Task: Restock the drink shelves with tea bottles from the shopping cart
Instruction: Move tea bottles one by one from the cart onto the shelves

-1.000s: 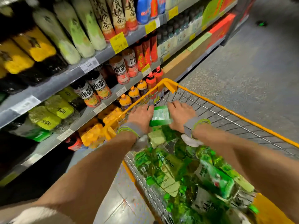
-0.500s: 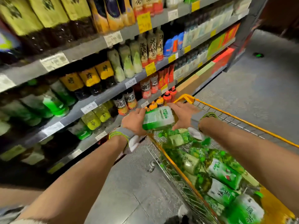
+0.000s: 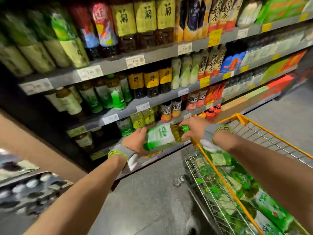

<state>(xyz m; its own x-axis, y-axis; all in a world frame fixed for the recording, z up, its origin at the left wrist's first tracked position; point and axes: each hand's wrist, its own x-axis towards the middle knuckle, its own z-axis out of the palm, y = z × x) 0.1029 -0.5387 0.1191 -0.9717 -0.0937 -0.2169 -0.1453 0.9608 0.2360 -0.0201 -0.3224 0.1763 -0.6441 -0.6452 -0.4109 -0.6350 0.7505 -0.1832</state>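
Green-labelled, the tea bottle (image 3: 165,137) lies almost on its side in the air between the two hands, in front of the lower shelves (image 3: 147,106) and just left of the cart (image 3: 237,119). Its green cap (image 3: 185,128) points right and its base points down-left. The left hand (image 3: 135,143) cups the base end, fingers curled round the bottom of the label. The right hand (image 3: 194,127) grasps the neck, fingers wrapped over the cap end. Both wrists wear grey bands with yellow-green trim. Behind the bottle, the shelves carry rows of upright drinks: yellow-labelled dark teas, pale green bottles, and orange and red ones further right. Price tags (image 3: 135,61) line the shelf edges. The cart has an orange rim and a wire basket, and stands on the grey floor (image 3: 152,192) to the right. More green tea bottles (image 3: 240,189) lie heaped inside it, wrapped in clear film.
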